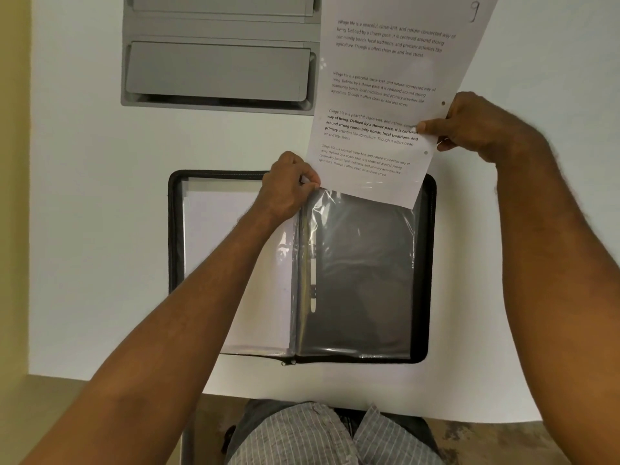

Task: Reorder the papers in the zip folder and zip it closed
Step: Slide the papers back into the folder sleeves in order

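Printed white paper sheet [385, 105], pinched at its punched edge by the right hand [469, 125], hangs lengthwise above the open black zip folder [431, 263], its lower edge apparently entering the clear plastic sleeve [359, 263] whose top corner the left hand [288, 189] pinches open.

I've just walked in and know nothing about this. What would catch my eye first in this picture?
Probably the printed sheet marked with a handwritten 9, held up at the top right by the right hand, its lower edge at the mouth of a clear plastic sleeve. Below it an open black zip folder lies flat on the white table, where the left hand pinches the sleeve's top corner. A grey paper tray sits beyond.
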The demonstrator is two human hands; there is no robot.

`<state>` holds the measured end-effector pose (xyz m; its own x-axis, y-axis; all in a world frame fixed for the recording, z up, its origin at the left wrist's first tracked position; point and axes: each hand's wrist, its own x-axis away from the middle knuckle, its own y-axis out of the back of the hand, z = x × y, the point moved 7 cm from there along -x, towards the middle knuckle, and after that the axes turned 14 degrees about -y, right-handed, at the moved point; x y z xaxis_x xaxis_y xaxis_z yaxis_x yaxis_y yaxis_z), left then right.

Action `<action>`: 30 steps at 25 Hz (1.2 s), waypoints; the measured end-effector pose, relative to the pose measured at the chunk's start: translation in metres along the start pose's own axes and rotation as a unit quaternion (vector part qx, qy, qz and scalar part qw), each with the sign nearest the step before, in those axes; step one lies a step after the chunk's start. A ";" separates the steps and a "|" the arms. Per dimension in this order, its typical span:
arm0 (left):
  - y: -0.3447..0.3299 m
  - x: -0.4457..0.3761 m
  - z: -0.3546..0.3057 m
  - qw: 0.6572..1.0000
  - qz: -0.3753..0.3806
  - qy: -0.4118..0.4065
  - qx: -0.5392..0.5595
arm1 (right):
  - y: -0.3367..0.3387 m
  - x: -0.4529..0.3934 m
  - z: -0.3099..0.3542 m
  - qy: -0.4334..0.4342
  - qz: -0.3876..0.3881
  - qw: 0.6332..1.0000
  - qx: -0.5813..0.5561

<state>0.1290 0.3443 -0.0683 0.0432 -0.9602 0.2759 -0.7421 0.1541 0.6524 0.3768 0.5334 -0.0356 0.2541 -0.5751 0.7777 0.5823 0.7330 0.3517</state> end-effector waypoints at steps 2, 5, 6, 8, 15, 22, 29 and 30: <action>0.001 -0.001 -0.001 1.000 0.007 -0.002 0.004 | 0.001 -0.002 0.001 -0.001 0.005 1.000 0.007; 0.001 -0.002 -0.001 1.000 0.001 -0.002 0.014 | 0.002 -0.006 0.001 -0.012 0.013 1.000 0.004; 0.001 -0.003 -0.002 1.000 -0.001 -0.002 0.014 | 0.002 -0.008 0.002 -0.017 0.020 1.000 0.000; -0.001 -0.005 -0.005 1.000 0.005 -0.002 -0.003 | 0.000 -0.010 0.001 -0.029 0.036 0.999 -0.011; -0.006 -0.011 -0.009 0.998 0.030 -0.027 -0.040 | -0.018 -0.008 -0.023 -0.060 0.065 0.990 -0.106; -0.007 -0.021 -0.001 0.998 0.029 -0.040 0.041 | -0.018 -0.005 -0.024 -0.061 0.083 0.990 -0.096; -0.007 -0.014 0.000 1.000 -0.010 -0.005 0.018 | -0.033 -0.010 -0.030 -0.114 0.095 0.989 -0.006; -0.003 -0.013 0.002 0.998 -0.035 0.012 0.042 | -0.033 -0.010 -0.030 -0.114 0.095 0.989 -0.005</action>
<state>0.1297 0.3557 -0.0753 0.1129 -0.9617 0.2498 -0.7895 0.0658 0.6102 0.3780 0.5046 -0.0704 0.1794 -0.3305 0.9266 0.5488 0.8153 0.1846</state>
